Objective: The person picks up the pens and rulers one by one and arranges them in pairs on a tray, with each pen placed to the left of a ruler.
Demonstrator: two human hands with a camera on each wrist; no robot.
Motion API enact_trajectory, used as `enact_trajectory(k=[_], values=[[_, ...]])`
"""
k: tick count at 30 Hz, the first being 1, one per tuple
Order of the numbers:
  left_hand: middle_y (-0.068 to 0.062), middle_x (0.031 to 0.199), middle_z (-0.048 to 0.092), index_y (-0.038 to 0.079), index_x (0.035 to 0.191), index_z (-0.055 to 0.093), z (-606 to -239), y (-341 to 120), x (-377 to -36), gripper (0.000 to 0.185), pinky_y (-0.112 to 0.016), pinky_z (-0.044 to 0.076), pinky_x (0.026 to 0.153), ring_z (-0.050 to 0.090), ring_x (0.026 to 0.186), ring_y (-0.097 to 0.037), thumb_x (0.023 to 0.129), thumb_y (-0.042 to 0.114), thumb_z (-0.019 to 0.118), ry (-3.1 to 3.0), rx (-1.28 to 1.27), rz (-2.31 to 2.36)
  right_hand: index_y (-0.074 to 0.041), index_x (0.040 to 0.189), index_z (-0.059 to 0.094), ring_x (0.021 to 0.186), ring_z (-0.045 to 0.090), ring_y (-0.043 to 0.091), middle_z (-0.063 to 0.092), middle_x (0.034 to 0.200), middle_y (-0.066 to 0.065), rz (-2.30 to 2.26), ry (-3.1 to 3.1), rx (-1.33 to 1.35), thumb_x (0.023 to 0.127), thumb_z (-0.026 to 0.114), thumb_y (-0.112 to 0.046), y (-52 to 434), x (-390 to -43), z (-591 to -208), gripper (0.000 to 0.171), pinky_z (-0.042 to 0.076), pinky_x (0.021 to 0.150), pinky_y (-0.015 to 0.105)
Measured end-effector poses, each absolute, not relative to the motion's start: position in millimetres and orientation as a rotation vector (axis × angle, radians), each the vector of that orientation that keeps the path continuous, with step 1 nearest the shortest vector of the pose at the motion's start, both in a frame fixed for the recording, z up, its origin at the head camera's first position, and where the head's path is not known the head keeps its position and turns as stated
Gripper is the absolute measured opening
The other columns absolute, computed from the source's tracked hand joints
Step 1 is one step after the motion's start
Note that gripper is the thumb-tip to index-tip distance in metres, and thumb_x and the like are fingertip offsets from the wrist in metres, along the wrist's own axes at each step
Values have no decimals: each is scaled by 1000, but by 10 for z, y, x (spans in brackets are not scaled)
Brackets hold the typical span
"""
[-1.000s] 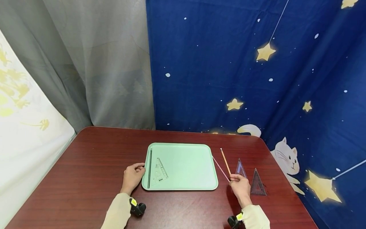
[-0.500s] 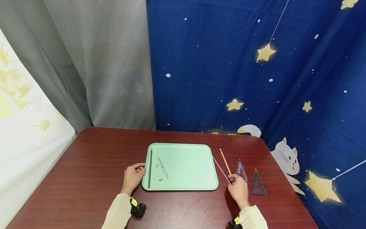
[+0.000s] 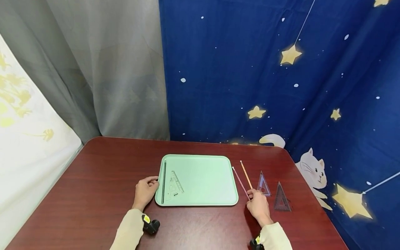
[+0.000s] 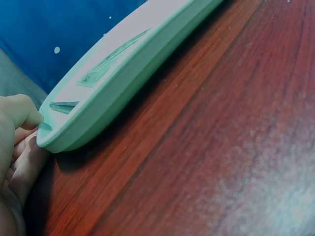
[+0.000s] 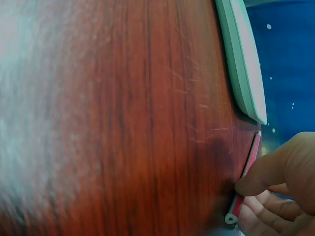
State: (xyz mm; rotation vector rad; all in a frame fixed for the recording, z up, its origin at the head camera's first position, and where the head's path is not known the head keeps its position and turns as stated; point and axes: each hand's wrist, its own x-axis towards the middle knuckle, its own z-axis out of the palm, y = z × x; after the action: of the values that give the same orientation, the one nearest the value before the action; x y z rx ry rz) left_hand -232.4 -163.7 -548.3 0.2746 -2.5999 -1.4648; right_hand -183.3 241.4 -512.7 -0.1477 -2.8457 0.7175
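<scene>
Fingers of my left hand [image 3: 144, 192] are resting curled against the left rim of the green tray [image 3: 200, 203], thumb on top of the lip and the others tucked under it, as the left wrist view is showing; that hand is sitting just as it was a second ago. Inside the tray, along its left edge, a black pencil [image 3: 163, 182] and a clear set square [image 3: 173, 182] are lying flat.

Moving right, my right hand [image 3: 258, 205] is the one changing: over the last second it has been sliding toward the near edge of the tabletop and closing in on the pink pencil [image 3: 240, 177], which is lying on the wood just off the tray's right rim. I am judging this as a pickup just starting. In the right wrist view the thumb [image 5: 256, 183] is pressing on the pencil's near end and the other fingers are curling beneath it, so I am pinching it, though it is not lifted yet. An orange pencil [image 3: 245, 173] is lying just beside it, then two dark set squares [image 3: 282, 199] further right, untouched.
</scene>
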Motion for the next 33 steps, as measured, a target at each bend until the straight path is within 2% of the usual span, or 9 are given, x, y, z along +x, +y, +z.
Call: enact_trajectory(k=[10, 15, 17, 22, 27, 33], values=[[-1, 67, 63, 4, 111, 70, -5484, -1643, -2322, 28, -24, 38, 61, 50, 57, -11, 87, 13, 57, -2605, 283, -1476, 3, 92, 66, 70, 63, 27, 66, 75, 10, 799, -2875, -222, 67, 65, 3, 2375, -1834, -5079, 25, 48, 62, 41], [-2, 69, 65, 4, 109, 71, -5495, -1645, -2336, 27, -24, 40, 62, 52, 59, -10, 86, 13, 58, -2589, 274, -1459, 4, 89, 67, 67, 63, 20, 68, 74, 9, 902, -2861, -237, 66, 70, 0, 2365, -1845, -5046, 23, 49, 63, 36], [-2, 70, 66, 4, 108, 71, -5494, -1644, -2340, 27, -24, 41, 63, 53, 60, -10, 86, 13, 59, -2582, 272, -1451, 6, 89, 67, 63, 62, 17, 68, 73, 9, 995, -2849, -261, 66, 69, 1, 2360, -1852, -5034, 23, 49, 59, 33], [-2, 71, 66, 4, 108, 71, -5491, -1647, -2342, 28, -23, 41, 62, 54, 61, -10, 85, 13, 58, -2580, 271, -1449, 12, 101, 64, 61, 56, 11, 66, 81, 13, 1379, -2783, -412, 67, 60, 6, 2342, -1857, -5018, 35, 46, 52, 26], [-2, 71, 67, 4, 107, 72, -5482, -1645, -2338, 27, -23, 41, 62, 54, 61, -10, 85, 13, 59, -2575, 272, -1447, 18, 115, 54, 66, 55, 12, 62, 92, 18, 1831, -2648, -520, 70, 53, 11, 2341, -1853, -5020, 45, 47, 56, 25], [-1, 71, 66, 5, 107, 72, -5476, -1641, -2328, 26, -24, 42, 63, 54, 61, -10, 85, 13, 60, -2576, 279, -1452, 24, 125, 41, 71, 59, 7, 64, 87, 4, 2203, -2540, -420, 82, 53, 8, 2395, -1825, -5024, 48, 49, 62, 22]])
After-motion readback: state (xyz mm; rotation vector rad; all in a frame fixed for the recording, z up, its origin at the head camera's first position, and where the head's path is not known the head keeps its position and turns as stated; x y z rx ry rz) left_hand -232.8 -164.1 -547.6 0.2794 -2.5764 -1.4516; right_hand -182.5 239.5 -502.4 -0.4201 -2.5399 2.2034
